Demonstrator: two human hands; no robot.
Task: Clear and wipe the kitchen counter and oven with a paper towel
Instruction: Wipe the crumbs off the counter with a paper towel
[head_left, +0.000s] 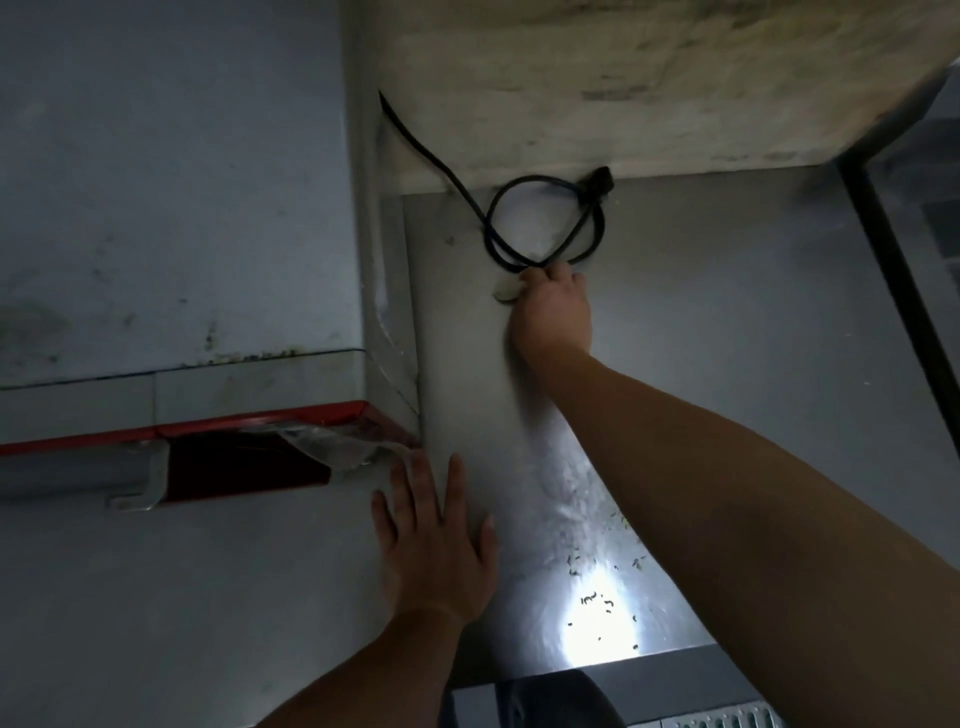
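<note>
Oven (171, 208) walls off desk (727, 322) on left; wall (623, 78) shuts the back. Looped black cable (545, 223) clutters far corner. Desk right of it lies open, w/ crumbs (602, 587) near front.

No readable text anywhere — view blurred, perhaps hiding some.

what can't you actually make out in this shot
- Paper towel, head view: only a pale scrap shows past the right hand; the closed fingers hide the rest.
- Black cable: its far end runs off behind the oven.
- Dark specks on the counter: too small and glare-washed to identify.
- Oven front: cut off by the left edge.
</note>
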